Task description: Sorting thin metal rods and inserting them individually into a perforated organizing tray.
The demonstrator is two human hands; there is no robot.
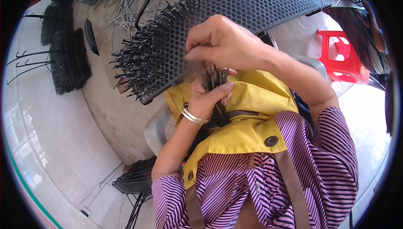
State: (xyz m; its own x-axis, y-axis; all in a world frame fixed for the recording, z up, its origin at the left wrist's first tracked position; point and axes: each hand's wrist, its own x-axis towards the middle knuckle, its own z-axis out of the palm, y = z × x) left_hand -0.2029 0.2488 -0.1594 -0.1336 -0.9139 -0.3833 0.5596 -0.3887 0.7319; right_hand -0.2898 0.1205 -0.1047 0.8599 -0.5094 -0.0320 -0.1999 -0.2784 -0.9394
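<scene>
My left hand [204,99] is closed around a bundle of thin, dark metal strips [215,78], held upright over my lap with the ends fanning out above the thumb. My right hand [226,44] hovers just above the bundle, its fingers curled and thumb pressed in; anything in that pinch is too small or blurred to make out. Beyond both hands lies a black panel [260,4] with a honeycomb of holes. Many dark, thin metal pieces [145,59] with bent ends stand crowded along its left side.
Pale loose strips [126,8] litter the floor behind the panel. Black racks with hooks [69,61] lean at the left wall, and another black stack [136,176] sits lower left. A red stool [342,56] stands right, near another person. A yellow apron [252,132] covers my lap.
</scene>
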